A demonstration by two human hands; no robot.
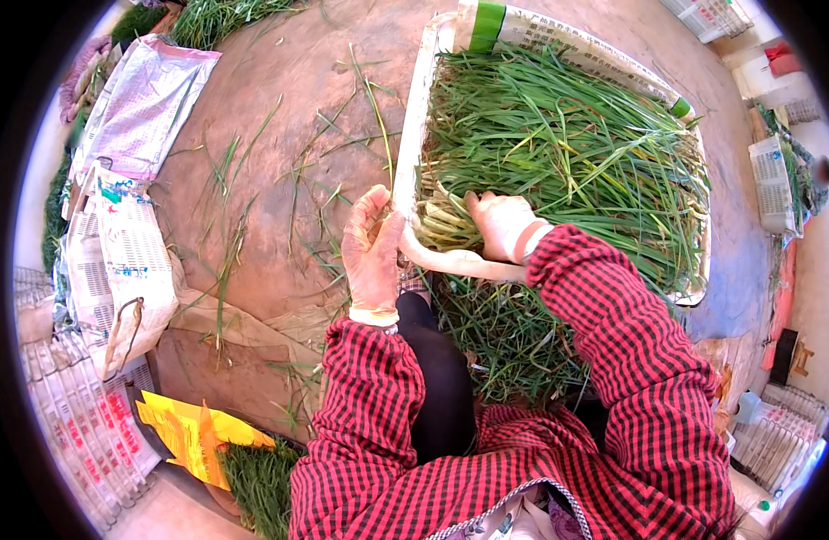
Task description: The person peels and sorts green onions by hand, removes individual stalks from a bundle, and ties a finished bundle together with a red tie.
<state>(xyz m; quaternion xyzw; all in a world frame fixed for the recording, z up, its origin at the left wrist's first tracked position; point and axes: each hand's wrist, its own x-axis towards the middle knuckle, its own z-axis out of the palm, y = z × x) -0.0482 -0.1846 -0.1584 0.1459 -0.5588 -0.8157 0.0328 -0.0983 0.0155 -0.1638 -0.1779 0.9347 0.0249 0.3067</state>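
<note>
head | long green leafy stalks (567, 135) lie in white rectangular crate (413, 126) | right hand (504, 227) curls on pale ends (444, 216), grip unclear; left hand (370, 261), loosely spread, beside crate | apparently arranging stalks; next move likely calls for evening ends

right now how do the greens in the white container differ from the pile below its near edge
The container greens lie mostly aligned, whereas the lower pile is tangled in many directions. The container greens show clustered pale stem ends near the right hand; the lower pile shows mostly thin leafy strands. Both have narrow green leaves.
</note>
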